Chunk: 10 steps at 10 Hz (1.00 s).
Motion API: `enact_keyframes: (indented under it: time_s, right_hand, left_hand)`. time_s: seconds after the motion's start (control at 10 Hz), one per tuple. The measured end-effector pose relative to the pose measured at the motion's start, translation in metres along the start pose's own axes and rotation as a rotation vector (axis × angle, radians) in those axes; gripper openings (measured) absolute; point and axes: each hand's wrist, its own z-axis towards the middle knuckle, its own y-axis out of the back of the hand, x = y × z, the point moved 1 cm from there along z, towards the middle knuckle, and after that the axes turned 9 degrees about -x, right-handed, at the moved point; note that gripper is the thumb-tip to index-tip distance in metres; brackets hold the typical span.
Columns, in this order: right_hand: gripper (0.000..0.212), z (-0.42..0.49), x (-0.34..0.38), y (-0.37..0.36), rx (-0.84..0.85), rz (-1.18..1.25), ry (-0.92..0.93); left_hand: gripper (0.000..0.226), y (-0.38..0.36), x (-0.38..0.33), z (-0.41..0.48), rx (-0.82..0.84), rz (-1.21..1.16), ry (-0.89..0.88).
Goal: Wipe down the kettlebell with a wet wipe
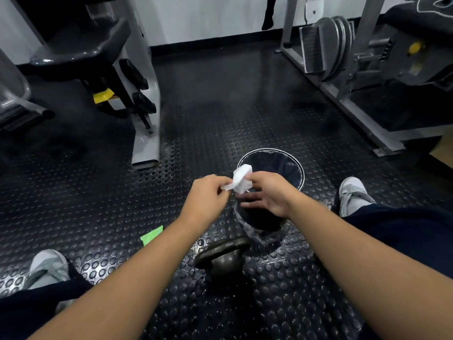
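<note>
Kettlebell (221, 257) on floor (98, 192), bin (270, 187) just behind.

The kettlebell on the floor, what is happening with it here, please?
A person sits on the studded gym floor with the kettlebell between their legs. Nobody touches it now. Both hands are raised above it: the left hand and the right hand pinch a white wet wipe between them, over a lined bin. A green packet lies nearby.

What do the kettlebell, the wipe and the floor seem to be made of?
Kettlebell: likely cast metal, dark, dull sheen with a rough surface. Wet wipe: thin white non-woven sheet, crumpled softly between both hands. Floor: probably black rubber, raised round studs, slightly glossy.
</note>
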Motion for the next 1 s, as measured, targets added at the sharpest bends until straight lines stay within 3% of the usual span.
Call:
enact_keyframes:
  time_s: [0.1,0.2,0.3,0.4,0.5,0.7,1.0]
  right_hand:
    - [0.033,0.004,0.007,0.008,0.027,0.150,0.004]
    - [0.016,0.006,0.014,0.018,0.018,0.068,0.137]
    - [0.010,0.020,0.022,0.032,-0.126,-0.108,0.273]
    - [0.016,0.047,0.039,0.055,-0.412,-0.494,0.427]
    - [0.016,0.064,0.052,0.071,-0.561,-0.768,0.454]
    - [0.035,0.081,0.044,0.066,-0.360,-1.192,0.372]
    - [0.016,-0.015,0.072,0.048,-0.264,-1.207,0.515]
  left_hand:
    - [0.032,-0.010,-0.009,0.013,0.062,0.137,-0.108]
    - [0.023,-0.021,-0.017,0.020,0.178,0.163,-0.204]
    - [0.055,-0.025,-0.015,0.022,0.275,0.185,-0.198]
    - [0.061,-0.020,-0.003,0.024,0.278,0.236,-0.150]
    - [0.051,-0.006,0.007,0.022,0.313,0.302,-0.103]
    - [0.046,0.026,0.028,0.012,0.370,0.415,-0.011]
    - [0.049,0.097,0.019,0.002,0.298,0.518,0.081]
